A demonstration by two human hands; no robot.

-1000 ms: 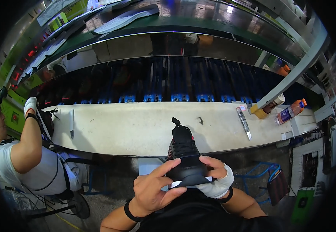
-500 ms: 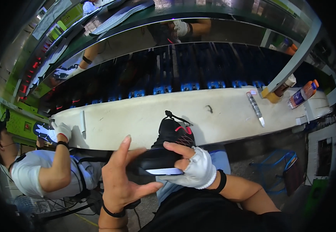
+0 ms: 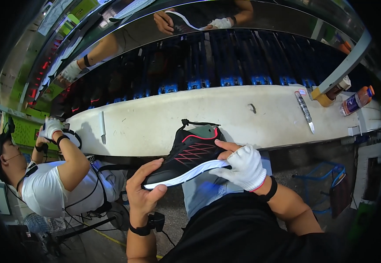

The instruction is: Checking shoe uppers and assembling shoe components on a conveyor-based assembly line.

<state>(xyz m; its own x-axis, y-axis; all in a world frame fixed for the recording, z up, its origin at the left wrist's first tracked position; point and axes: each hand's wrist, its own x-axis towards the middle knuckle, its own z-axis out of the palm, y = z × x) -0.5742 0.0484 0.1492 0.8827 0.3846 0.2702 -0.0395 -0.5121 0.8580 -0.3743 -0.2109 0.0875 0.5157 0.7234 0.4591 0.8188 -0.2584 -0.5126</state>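
Observation:
Between my hands I hold a black sneaker with red crossed lines on its side and a white sole, its toe pointing left. Bare, my left hand closes on the toe, thumb at the sole's edge and fingers over the upper. My right hand, in a white fingerless glove, grips the heel end. A grey-green form shows in the shoe's opening, and a black lace loop sticks up at the tongue. The shoe is over the near edge of a pale bench.
On the bench lie a craft knife, a pale-handled blade and a small dark scrap. A yellow-based bottle and an orange-capped bottle stand right. Behind runs a dark conveyor. A co-worker sits left; a blue-framed stool stands right.
The shoe has turned so its side and sole edge face me. My left hand, apart before, now grips the toe. The co-worker's gloved hand has lifted off the bench.

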